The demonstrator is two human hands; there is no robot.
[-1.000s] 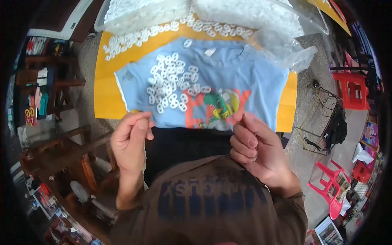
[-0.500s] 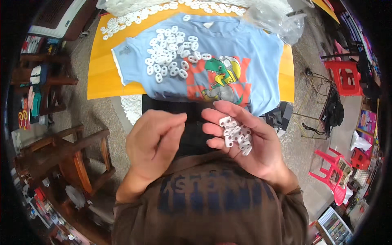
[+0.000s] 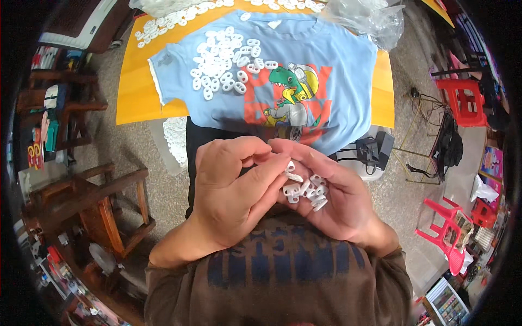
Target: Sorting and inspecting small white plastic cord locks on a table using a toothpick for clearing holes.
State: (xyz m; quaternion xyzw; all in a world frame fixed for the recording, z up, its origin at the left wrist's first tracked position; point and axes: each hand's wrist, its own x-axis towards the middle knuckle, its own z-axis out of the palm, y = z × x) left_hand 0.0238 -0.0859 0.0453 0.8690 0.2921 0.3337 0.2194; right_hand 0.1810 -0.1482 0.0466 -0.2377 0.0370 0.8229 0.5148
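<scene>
White pieces [image 3: 305, 187] cupped in the right palm

The right hand [image 3: 338, 200] is held palm up, open and cupped. The left hand [image 3: 231, 187] is arched over it, back upward, fingertips bunched at the heap; whether a piece is gripped cannot be told. Long axes are turned several ways, one nearly left to right. Beyond, others are strewn over a blue shirt [image 3: 342, 70].

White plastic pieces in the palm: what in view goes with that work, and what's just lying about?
Seems to belong:
white plastic pieces, in the right hand and on the shirt
left hand, bent beside them
blue shirt
yellow table, under the shirt

Probably just lying about:
red stool
pink stool
wooden frame
black box
</scene>
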